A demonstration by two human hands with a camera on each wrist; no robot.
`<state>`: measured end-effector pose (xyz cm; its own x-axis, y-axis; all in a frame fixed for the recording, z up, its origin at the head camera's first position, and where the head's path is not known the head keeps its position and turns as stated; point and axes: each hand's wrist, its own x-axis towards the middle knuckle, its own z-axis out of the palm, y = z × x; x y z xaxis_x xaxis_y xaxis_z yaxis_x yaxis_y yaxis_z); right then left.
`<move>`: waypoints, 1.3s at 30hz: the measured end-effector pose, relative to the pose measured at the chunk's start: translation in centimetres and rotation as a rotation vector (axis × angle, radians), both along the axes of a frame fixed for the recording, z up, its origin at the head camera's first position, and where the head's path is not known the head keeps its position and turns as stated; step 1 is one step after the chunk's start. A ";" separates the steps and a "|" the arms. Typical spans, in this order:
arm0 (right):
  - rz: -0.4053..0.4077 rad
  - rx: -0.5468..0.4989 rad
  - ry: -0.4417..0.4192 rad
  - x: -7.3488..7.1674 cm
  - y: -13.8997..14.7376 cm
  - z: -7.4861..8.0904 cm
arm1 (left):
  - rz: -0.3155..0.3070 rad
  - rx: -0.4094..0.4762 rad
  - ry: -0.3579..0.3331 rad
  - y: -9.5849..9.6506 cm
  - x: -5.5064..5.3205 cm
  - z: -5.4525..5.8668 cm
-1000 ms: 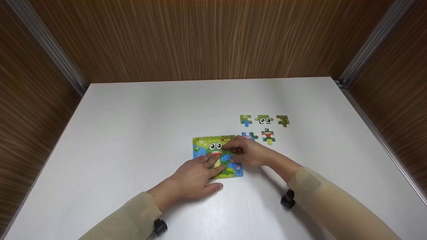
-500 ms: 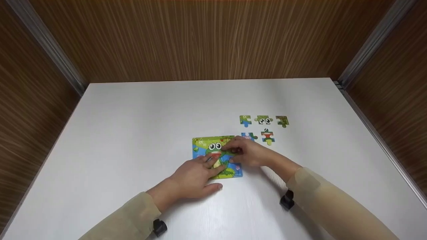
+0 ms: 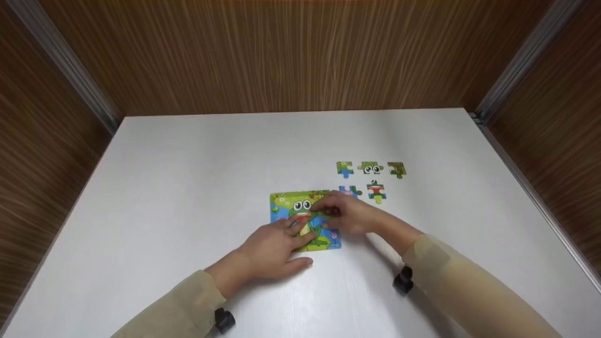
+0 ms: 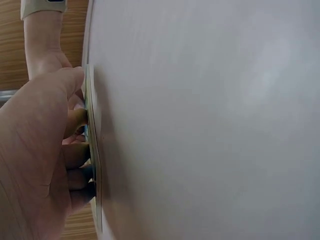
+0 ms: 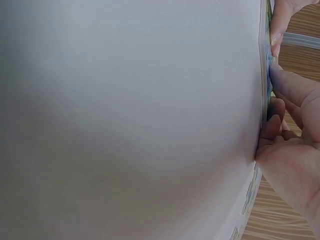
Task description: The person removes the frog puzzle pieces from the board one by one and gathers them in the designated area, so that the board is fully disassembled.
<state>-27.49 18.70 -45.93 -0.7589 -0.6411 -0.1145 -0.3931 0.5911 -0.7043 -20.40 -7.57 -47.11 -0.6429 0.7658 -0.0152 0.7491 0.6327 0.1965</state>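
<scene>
A square frog jigsaw puzzle [image 3: 281, 202] lies on the white table in front of me. My left hand [image 3: 274, 251] rests on its lower left part, fingers spread and pressing the picture, thumb off the near edge. In the left wrist view, the left fingertips [image 4: 82, 155] touch the face of the thin board. My right hand [image 3: 352, 213] is at the puzzle's right side, index finger and thumb bent down onto the picture with a gap between them. The spot under those fingers is hidden by the hand. In the right wrist view, the right thumb [image 5: 292, 82] presses the board.
Several loose puzzle pieces lie beyond the right hand: a corner piece [image 3: 345, 169], an eyes piece [image 3: 371, 169], a brown-green piece [image 3: 397, 169], a mouth piece [image 3: 376, 191] and a partly covered one [image 3: 348, 191]. A wood-grain wall [image 3: 281, 56] stands at the back.
Both hands stay in the same place on the puzzle. The loose pieces have not moved; the view shifts only slightly.
</scene>
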 end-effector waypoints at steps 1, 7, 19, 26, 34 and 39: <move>0.000 0.001 -0.003 0.0 0.0 0.0 | -0.002 0.001 -0.002 0.0 0.0 0.0; 0.001 -0.004 -0.010 -0.2 -0.1 0.0 | 0.006 0.002 -0.013 -0.3 -0.2 -0.1; 0.000 0.005 0.015 -0.2 -0.1 0.0 | 0.003 0.018 0.003 -0.3 -0.1 0.0; 0.002 -0.010 0.010 -0.2 0.2 -0.4 | 0.003 -0.004 -0.012 0.0 0.0 0.0; -0.006 -0.028 0.005 -0.2 0.1 -0.7 | 0.016 -0.015 -0.020 0.2 0.1 -0.4; -0.003 -0.034 0.026 -0.3 0.0 -1.1 | 0.023 -0.020 -0.009 0.2 -0.1 -0.8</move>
